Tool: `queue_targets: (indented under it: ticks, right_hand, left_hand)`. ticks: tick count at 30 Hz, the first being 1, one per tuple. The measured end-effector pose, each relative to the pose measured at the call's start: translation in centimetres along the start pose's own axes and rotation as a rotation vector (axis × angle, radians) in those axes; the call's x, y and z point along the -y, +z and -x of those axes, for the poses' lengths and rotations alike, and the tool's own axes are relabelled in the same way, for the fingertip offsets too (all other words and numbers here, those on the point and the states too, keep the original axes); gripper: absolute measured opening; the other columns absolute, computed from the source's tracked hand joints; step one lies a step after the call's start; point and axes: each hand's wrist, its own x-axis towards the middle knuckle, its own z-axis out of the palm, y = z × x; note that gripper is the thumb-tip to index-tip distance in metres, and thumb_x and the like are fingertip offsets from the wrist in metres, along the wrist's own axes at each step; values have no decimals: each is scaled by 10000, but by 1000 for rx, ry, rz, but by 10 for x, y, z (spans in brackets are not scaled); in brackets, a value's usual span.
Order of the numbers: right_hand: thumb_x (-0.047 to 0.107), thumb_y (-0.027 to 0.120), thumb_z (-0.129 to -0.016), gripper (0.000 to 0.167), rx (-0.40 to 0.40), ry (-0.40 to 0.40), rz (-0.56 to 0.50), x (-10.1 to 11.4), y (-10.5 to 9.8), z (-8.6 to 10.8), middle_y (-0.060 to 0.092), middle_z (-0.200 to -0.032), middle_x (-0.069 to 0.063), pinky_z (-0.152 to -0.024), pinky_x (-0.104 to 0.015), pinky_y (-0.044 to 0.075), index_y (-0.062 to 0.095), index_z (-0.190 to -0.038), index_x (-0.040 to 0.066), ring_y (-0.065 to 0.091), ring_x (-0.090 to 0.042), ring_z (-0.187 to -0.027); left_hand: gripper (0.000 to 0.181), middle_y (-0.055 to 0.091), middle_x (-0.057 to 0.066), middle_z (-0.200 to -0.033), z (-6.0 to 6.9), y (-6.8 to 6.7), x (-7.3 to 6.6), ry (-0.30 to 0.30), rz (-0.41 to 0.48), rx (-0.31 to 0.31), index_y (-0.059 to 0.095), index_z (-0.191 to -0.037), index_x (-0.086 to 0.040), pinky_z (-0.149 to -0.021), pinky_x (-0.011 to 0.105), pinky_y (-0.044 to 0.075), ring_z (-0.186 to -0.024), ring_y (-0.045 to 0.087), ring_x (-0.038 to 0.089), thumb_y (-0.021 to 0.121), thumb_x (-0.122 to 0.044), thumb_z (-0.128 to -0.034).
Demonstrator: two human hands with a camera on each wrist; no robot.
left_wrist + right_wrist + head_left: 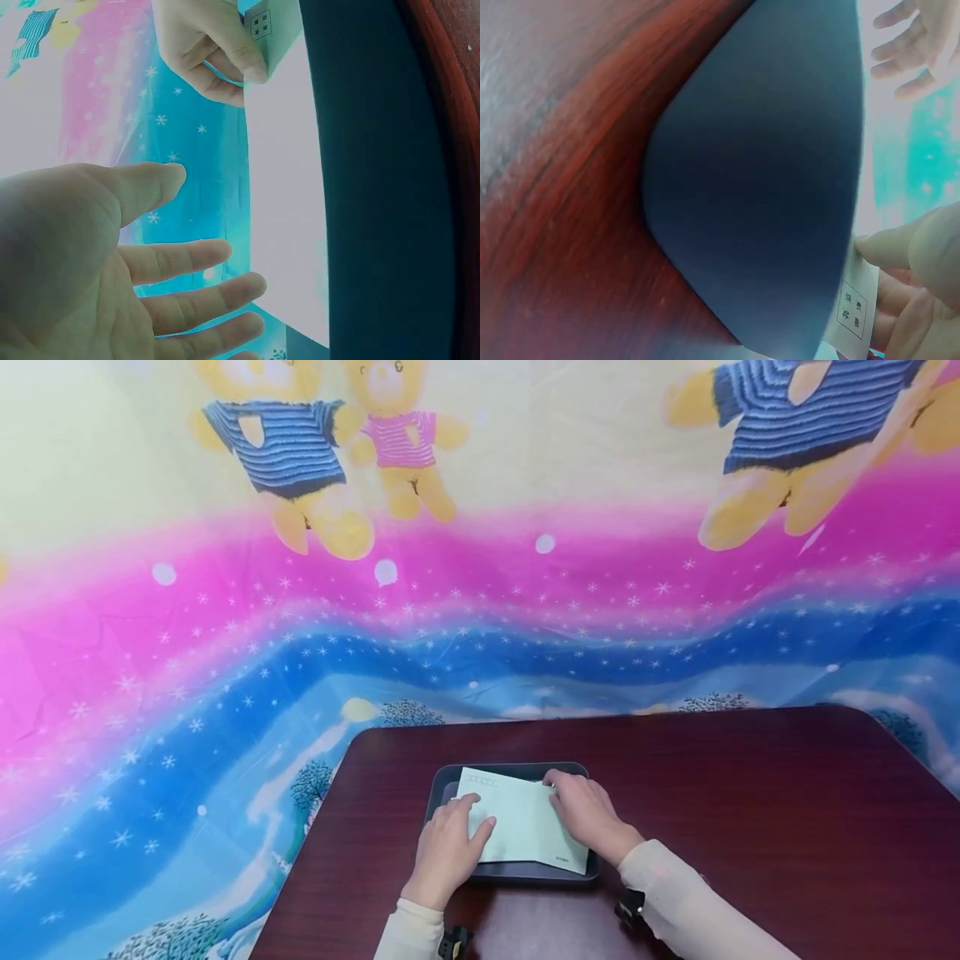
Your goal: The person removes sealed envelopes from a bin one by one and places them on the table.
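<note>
A pale green envelope [517,827] lies tilted across a dark tray [510,870], its right part bent at an angle. My right hand [588,810] pinches the envelope's right end; the left wrist view shows that thumb [244,56] on the paper and fingers curled behind it. Over the left end is my left hand [448,847], fingers spread and holding nothing; whether it touches the paper I cannot tell. A printed stamp box [851,311] shows beside the right fingers in the right wrist view. The tray's inside is mostly hidden under the envelope.
The tray stands on a dark red-brown wooden table [720,793] with rounded far corners. Behind the table hangs a colourful cloth [487,585] with printed bears and snowflakes. Dark devices are strapped at both wrists.
</note>
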Motion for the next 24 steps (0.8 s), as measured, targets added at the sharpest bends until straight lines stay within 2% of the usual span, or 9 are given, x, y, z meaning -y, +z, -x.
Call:
queue_targets:
  ticks: [5, 7, 14, 19, 24]
  right_hand:
    - [87, 648, -953, 208, -8, 49, -39, 2, -6, 0, 723, -941, -52, -565, -285, 435, 688, -1157, 104, 532, -108, -647]
    - [88, 639, -956, 212, -12, 56, -46, 2, -10, 1, 713, -919, -48, -562, -287, 430, 684, -1162, 103, 520, -115, -634]
    - [100, 637, -957, 214, -71, 9, -44, 1, -26, 5, 732, -976, -58, -567, -294, 426, 688, -1165, 104, 518, -111, -638]
    - [110, 644, -951, 214, -112, -21, -32, 0, -37, 7, 747, -1062, -78, -604, -317, 462, 693, -1160, 102, 573, -130, -707]
    - [136, 654, -961, 201, -142, -41, -49, -3, -48, 9, 744, -1088, -80, -644, -342, 492, 694, -1155, 104, 620, -148, -774]
  left_hand:
    - [418, 724, 137, -1184, 1, -1, -3, -11, -1, 6, 677, -1253, -86, -871, 514, 555, -1097, 671, 342, 699, -359, -937]
    - [419, 723, 133, -1188, 1, -2, -3, -10, 0, 2, 675, -1257, -91, -871, 513, 554, -1099, 671, 337, 700, -360, -936]
    - [404, 724, 113, -1184, 3, -7, -5, -12, 30, -24, 669, -1267, -106, -848, 500, 552, -1068, 679, 320, 689, -352, -946]
    - [386, 726, 85, -1185, 2, -11, -5, -31, 66, -56, 669, -1264, -120, -835, 481, 553, -1048, 687, 289, 687, -344, -950]
    - [376, 731, 75, -1163, 1, -12, -7, -19, 83, -76, 668, -1262, -117, -816, 473, 558, -1034, 695, 274, 685, -333, -956]
